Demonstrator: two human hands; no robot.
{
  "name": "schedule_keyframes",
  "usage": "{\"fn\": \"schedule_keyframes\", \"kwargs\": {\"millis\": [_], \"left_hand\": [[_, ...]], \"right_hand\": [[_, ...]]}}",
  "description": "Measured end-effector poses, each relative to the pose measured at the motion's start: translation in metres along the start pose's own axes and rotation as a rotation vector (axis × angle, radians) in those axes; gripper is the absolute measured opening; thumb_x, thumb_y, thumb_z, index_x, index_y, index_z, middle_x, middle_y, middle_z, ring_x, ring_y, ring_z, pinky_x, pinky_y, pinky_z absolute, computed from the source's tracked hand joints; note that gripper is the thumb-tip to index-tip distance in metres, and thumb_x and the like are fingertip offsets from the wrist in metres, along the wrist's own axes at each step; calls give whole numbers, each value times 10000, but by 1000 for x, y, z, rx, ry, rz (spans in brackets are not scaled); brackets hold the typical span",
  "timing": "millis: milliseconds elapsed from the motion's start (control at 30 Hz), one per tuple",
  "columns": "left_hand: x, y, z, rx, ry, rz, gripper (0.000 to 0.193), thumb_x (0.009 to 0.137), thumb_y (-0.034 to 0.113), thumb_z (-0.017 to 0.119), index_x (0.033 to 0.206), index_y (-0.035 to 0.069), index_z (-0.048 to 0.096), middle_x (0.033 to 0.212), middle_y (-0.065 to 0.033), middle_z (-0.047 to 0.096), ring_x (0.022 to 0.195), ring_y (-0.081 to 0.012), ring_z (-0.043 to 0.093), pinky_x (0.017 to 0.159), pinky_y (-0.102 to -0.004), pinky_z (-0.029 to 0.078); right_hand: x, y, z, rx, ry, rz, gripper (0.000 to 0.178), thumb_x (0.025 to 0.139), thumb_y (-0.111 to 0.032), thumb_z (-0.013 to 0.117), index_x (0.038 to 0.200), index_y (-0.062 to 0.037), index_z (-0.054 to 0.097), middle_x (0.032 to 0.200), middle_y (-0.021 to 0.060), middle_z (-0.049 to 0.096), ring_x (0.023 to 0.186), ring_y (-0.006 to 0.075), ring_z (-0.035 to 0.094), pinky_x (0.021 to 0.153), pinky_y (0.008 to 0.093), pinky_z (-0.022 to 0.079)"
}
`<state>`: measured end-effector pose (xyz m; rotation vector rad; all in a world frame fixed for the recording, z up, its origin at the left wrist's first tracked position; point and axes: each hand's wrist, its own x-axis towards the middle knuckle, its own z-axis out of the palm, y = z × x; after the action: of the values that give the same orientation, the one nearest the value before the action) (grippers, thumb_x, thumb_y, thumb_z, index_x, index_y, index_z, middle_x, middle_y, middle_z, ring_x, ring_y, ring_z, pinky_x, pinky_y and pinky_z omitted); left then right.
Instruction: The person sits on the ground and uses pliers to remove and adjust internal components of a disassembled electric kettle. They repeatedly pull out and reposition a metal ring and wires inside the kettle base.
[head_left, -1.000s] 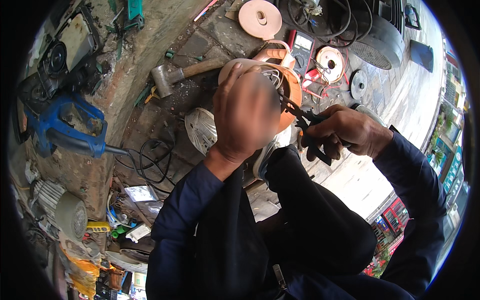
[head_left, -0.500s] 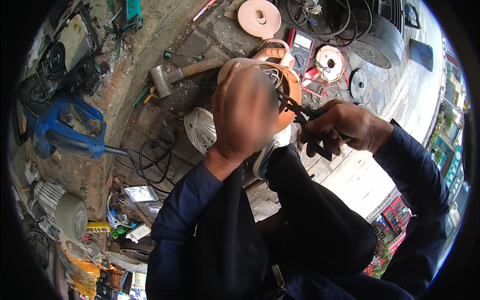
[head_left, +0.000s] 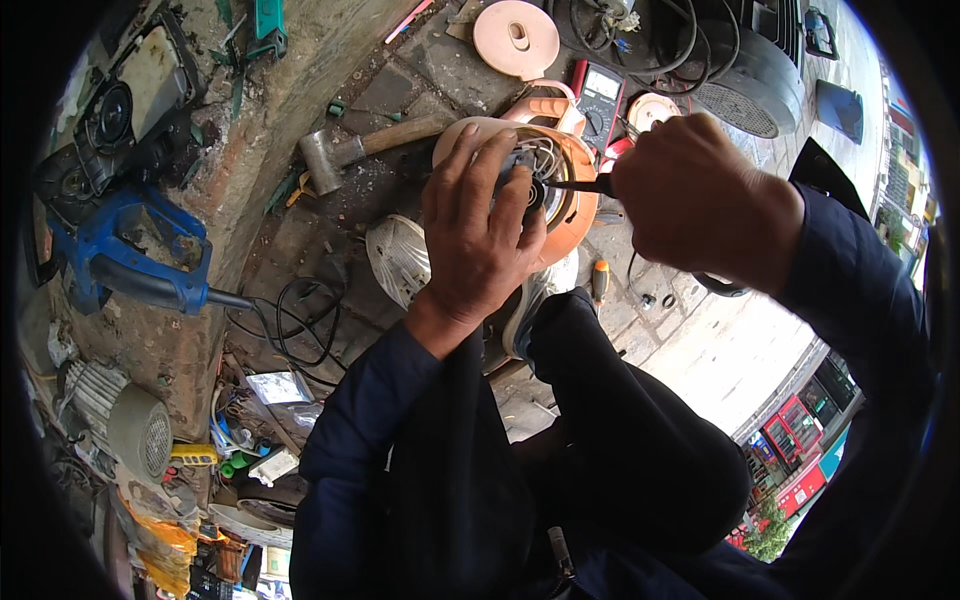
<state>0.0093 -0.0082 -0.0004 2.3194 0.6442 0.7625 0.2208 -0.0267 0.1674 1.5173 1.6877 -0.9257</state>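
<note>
An open peach-orange housing (head_left: 581, 205) with a handle stands in front of me, loose wires coiled inside its rim. My left hand (head_left: 475, 225) lies over its mouth, fingers and thumb curled about a small dark part (head_left: 534, 193) with a ringed round end. My right hand (head_left: 705, 195), held to the right of the housing, is closed round dark pliers (head_left: 577, 186). Their jaws point left and reach the part beside my left thumb. My fist hides the plier handles. Whether the jaws pinch anything cannot be made out.
A hammer (head_left: 370, 143) lies left of the housing, a round peach lid (head_left: 515, 40) beyond it. A multimeter (head_left: 600, 95) and large grey motor (head_left: 750, 95) stand far right. An orange-handled screwdriver (head_left: 600, 280) lies nearer. At left are a blue power tool (head_left: 140, 260) and black cable (head_left: 300, 325).
My right hand has risen and turned knuckles up, the pliers now pointing level to the left. My left fingers have spread and shifted, showing the dark part's ringed end.
</note>
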Motion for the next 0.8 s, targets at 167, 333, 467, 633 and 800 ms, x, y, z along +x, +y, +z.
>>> {"fn": "schedule_keyframes", "kwargs": {"millis": [167, 333, 467, 633, 800], "left_hand": [[0, -1, 0, -20, 11, 3, 447, 773, 91, 895, 1190, 36, 743, 1504, -196, 621, 1435, -462, 579, 1170, -558, 485], [-1, -1, 1, -15, 18, 7, 443, 785, 101, 872, 1205, 29, 750, 1503, -194, 630, 1442, -456, 575, 1180, -552, 469], [0, 0, 1, -21, 24, 4, 426, 792, 102, 857, 1198, 25, 757, 1499, -193, 636, 1443, -455, 575, 1184, -550, 466], [1, 0, 0, 1, 19, 6, 409, 792, 99, 856, 1183, 20, 765, 1506, -194, 630, 1437, -458, 577, 1183, -549, 475], [1, 2, -2, -6, 9, 1, 395, 800, 101, 855, 1176, 15, 767, 1506, -194, 625, 1433, -459, 577, 1179, -551, 483]], "right_hand": [[-13, -2, -3, 59, 13, 33, 145, 809, -138, 715, 857, -29, 796, 838, 155, 776, 844, 328, 789, 821, 449, 599], [-2, 12, 24, 622, -216, 288, 207, 969, -123, 693, 960, 70, 764, 777, 226, 764, 615, 293, 753, 667, 401, 620], [-2, 14, 49, 1279, -442, 518, 245, 1045, -152, 721, 1015, 90, 744, 804, 176, 796, 546, 191, 714, 503, 314, 570], [-5, 15, 58, 1559, -472, 469, 291, 1064, -190, 664, 978, 56, 792, 866, 144, 831, 584, 154, 717, 519, 296, 563], [-7, 19, 65, 1626, -481, 430, 278, 1064, -180, 659, 992, 54, 791, 872, 157, 834, 550, 137, 682, 491, 278, 512]]}}
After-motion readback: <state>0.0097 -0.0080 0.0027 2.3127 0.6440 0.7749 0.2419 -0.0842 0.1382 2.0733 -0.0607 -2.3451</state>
